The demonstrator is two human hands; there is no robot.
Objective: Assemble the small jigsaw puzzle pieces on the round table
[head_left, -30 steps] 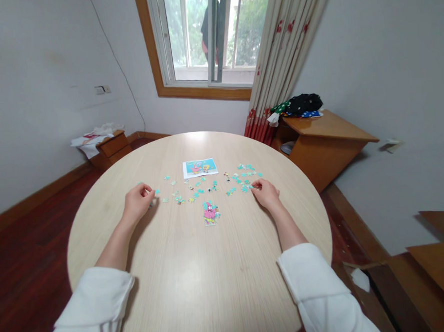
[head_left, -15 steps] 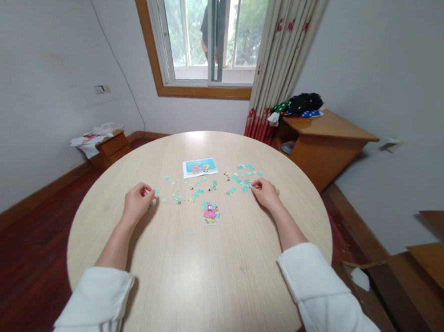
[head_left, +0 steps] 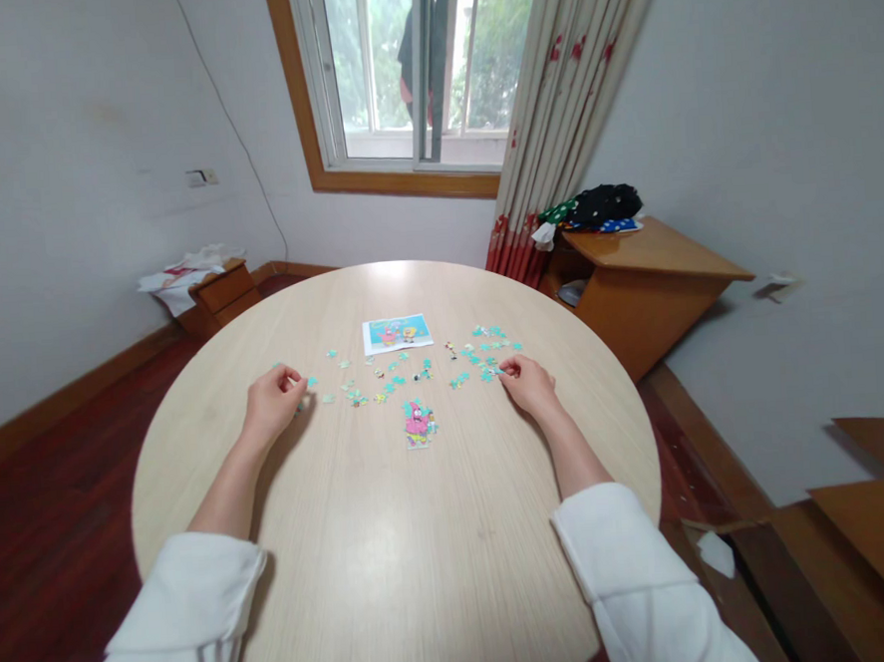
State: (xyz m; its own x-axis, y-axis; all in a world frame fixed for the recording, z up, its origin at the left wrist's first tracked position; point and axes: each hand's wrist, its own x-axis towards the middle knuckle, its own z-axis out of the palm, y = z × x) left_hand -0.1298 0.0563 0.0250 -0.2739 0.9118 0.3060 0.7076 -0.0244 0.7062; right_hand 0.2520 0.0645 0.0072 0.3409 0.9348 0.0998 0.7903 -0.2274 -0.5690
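Seeing pink jigsaw chunk (head_left: 418, 425) joined mid tabletop (head_left: 396, 554); loose pcs (head_left: 459, 380) twd far edge aren't. L hand (head_left: 272, 396) nr left edge, R hand (head_left: 529, 382) nr right, half-curled; I can't tell if gripping pcs.

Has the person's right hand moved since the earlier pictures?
No, the right hand shows no visible shift in any direction against the round table.

Puzzle pieces (head_left: 418, 424) on round table (head_left: 365, 545)
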